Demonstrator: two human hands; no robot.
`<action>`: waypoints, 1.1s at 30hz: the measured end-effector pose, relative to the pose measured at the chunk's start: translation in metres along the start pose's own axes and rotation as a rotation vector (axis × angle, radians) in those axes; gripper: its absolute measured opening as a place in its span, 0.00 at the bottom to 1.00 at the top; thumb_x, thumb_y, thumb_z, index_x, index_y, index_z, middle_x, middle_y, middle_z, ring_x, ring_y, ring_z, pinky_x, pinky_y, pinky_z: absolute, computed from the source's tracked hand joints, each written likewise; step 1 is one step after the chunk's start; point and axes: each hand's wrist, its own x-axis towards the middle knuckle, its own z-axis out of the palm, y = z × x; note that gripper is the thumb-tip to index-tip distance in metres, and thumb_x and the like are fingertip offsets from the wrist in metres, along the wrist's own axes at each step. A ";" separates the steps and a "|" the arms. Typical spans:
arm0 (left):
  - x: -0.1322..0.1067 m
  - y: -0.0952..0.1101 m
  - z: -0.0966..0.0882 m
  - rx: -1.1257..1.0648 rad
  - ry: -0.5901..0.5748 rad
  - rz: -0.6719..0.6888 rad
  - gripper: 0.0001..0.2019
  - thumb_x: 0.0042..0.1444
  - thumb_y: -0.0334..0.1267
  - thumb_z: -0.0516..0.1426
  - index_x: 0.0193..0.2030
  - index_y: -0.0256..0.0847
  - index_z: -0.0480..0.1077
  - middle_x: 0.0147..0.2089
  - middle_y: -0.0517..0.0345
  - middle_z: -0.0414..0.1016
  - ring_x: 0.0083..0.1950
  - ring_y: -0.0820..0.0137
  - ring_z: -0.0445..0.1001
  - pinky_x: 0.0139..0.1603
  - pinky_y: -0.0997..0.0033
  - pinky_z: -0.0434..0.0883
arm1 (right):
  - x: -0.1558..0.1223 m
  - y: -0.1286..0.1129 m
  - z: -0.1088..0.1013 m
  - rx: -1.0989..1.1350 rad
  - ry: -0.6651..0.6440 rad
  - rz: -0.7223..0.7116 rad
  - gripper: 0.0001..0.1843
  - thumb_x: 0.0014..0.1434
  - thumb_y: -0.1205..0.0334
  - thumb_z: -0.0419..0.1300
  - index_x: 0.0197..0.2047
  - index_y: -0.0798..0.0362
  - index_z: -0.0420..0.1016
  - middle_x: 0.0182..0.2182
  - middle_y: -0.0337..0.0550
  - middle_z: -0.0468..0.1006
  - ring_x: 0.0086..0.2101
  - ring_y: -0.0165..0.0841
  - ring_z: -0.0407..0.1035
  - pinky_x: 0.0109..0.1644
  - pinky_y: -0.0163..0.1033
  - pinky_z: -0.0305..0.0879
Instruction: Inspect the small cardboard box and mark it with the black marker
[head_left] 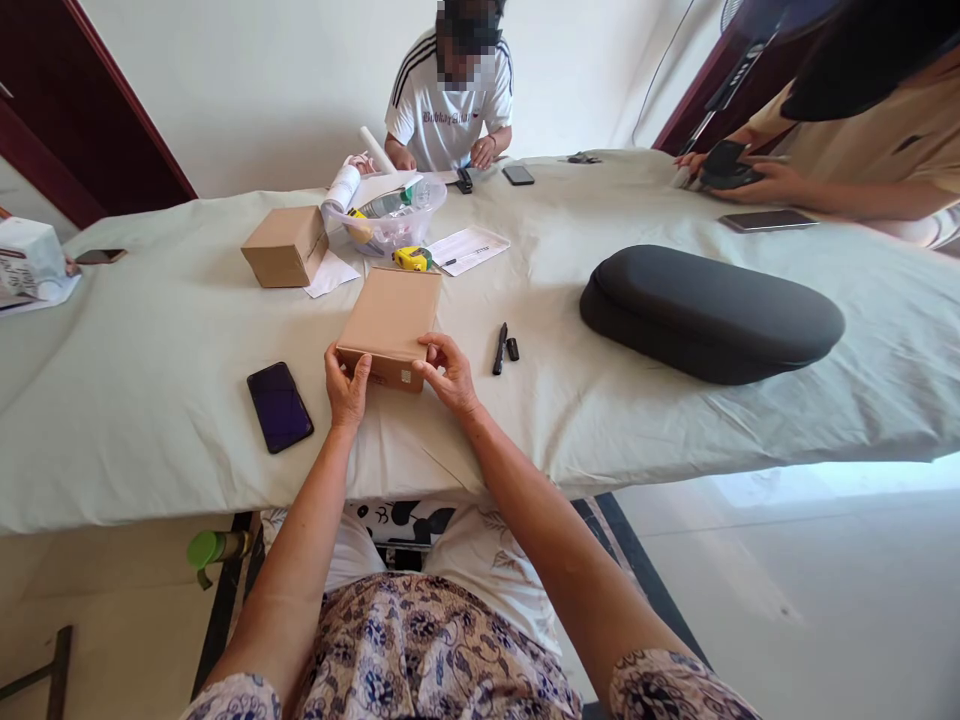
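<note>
A closed brown cardboard box rests on the cloth-covered table in front of me. My left hand grips its near left corner, thumb on the front face and fingers round the side. At the near right corner, my right hand has its thumb and fingers closed on the box edge. A small pale sticker shows on the front face, between the hands. To the right of the box lie a black marker and its separate cap. A dark phone lies to the left of my left hand.
Behind the box stand a second cardboard box, a clear plastic basin of odds and ends, a yellow tape measure and a paper sheet. A large black case lies to the right. Two people sit at the table's far side and right.
</note>
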 end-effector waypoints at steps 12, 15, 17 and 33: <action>-0.004 -0.002 0.007 0.166 0.067 0.169 0.35 0.65 0.62 0.50 0.71 0.40 0.56 0.77 0.36 0.48 0.79 0.56 0.48 0.77 0.52 0.51 | -0.012 -0.005 0.016 -0.061 -0.188 -0.127 0.30 0.65 0.38 0.55 0.62 0.48 0.70 0.34 0.41 0.74 0.35 0.33 0.69 0.39 0.39 0.70; -0.006 -0.002 0.007 0.222 -0.018 0.222 0.31 0.67 0.61 0.44 0.65 0.41 0.65 0.75 0.40 0.52 0.78 0.56 0.51 0.77 0.51 0.50 | -0.017 -0.001 0.024 -0.069 -0.288 -0.173 0.31 0.68 0.42 0.53 0.68 0.50 0.63 0.32 0.40 0.75 0.30 0.31 0.68 0.36 0.38 0.70; -0.008 0.000 0.007 0.261 -0.035 0.253 0.32 0.67 0.62 0.43 0.65 0.41 0.65 0.74 0.39 0.53 0.77 0.55 0.53 0.76 0.51 0.52 | -0.018 0.003 0.027 -0.068 -0.304 -0.170 0.31 0.70 0.44 0.51 0.69 0.51 0.62 0.29 0.38 0.76 0.27 0.30 0.67 0.36 0.37 0.70; -0.011 0.003 0.006 0.350 -0.049 0.379 0.28 0.65 0.58 0.51 0.62 0.39 0.66 0.71 0.35 0.58 0.73 0.53 0.59 0.72 0.51 0.58 | 0.002 0.015 -0.006 -0.334 0.099 0.054 0.29 0.70 0.44 0.48 0.67 0.47 0.68 0.25 0.37 0.77 0.27 0.33 0.72 0.39 0.40 0.73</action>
